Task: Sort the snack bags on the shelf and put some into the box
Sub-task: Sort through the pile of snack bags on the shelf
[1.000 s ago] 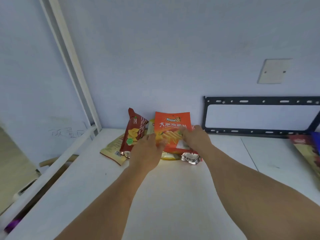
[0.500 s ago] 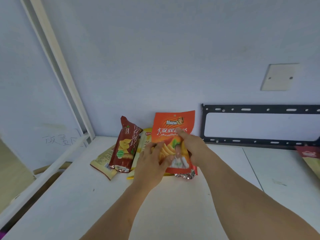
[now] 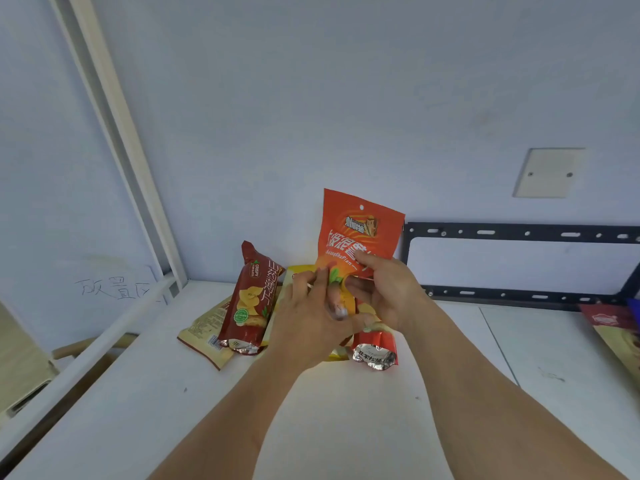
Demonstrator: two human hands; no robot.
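White flat shelf top [image 3: 346,427] carries the snack bags near the rear wall. Orange foil snack bag [image 3: 360,237] stands upright at centre, its silver bottom touching the shelf; right hand [image 3: 391,296] grips its middle w/ curled fingers, left hand [image 3: 311,323] pinches its left edge. Maroon crisp bag [image 3: 251,299] leans just left, atop a beige flat packet [image 3: 204,330].

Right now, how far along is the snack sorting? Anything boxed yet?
Done: nothing boxed that shows; no box is in view. In hand: both the left hand and right hand hold the orange bag upright above the shelf. Left: the dark red bag, the beige bag under it and a yellow bag behind lie unsorted by the wall.
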